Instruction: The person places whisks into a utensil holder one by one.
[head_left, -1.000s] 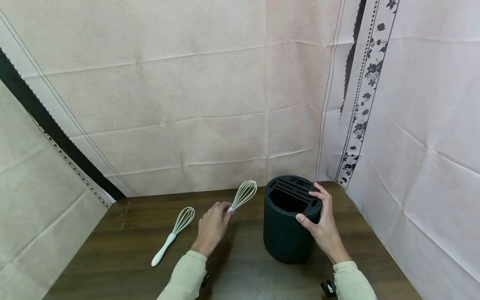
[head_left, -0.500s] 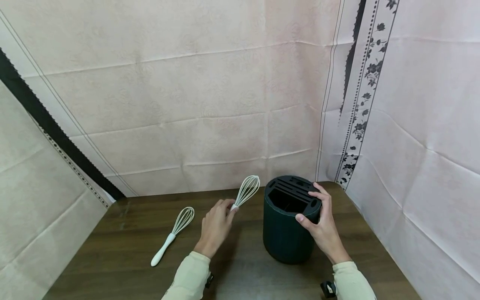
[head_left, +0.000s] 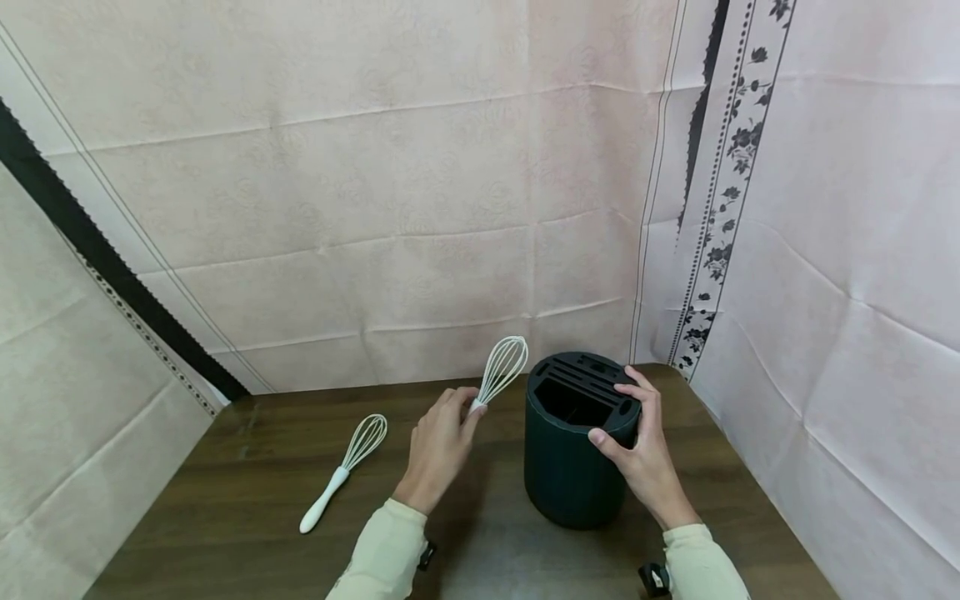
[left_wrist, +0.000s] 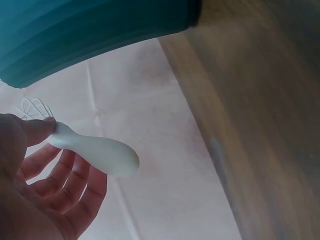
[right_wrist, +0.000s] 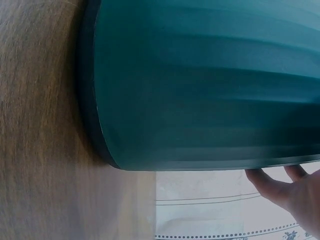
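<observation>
White whisk lies on brown table; left fingers pinch a second whisk, right fingers clasp the green holder.

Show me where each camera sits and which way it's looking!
Head: on the head, looking forward and down at the table; both sleeves, left hand and right hand show.
Left wrist: on that wrist, looking at the held whisk; the left hand shows.
Right wrist: on that wrist, looking at the green holder; part of the right hand shows.
Both wrist views share the green holder.

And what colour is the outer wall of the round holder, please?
The round holder is dark teal green outside; the right wrist view shows it best.
</observation>
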